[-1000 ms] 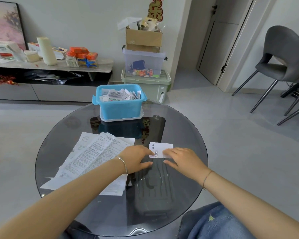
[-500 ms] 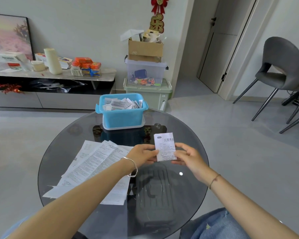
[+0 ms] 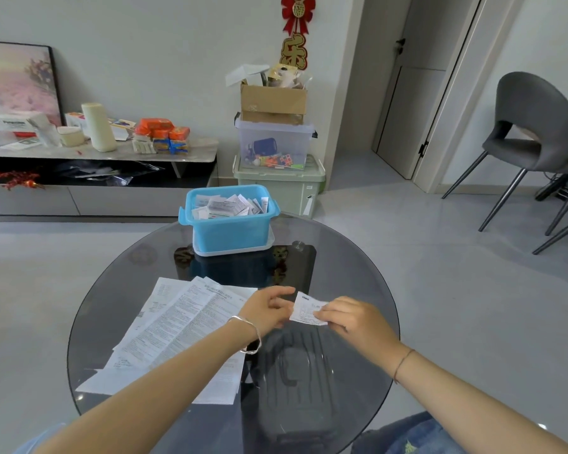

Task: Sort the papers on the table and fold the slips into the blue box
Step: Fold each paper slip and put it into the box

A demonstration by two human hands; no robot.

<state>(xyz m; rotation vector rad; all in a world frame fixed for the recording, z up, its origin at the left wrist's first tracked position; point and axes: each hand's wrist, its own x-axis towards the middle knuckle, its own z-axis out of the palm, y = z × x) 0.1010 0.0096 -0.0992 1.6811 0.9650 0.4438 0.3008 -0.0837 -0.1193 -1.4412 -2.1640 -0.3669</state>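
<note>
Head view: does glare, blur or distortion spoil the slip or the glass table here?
Head view: soft, even light with no hard shadows; the wide lens tilts and bows the door frame; the glass table mirrors the blue box without blown-out glare; the slip pinched by the right hand shows clearly, but its print is too small to read.
</note>
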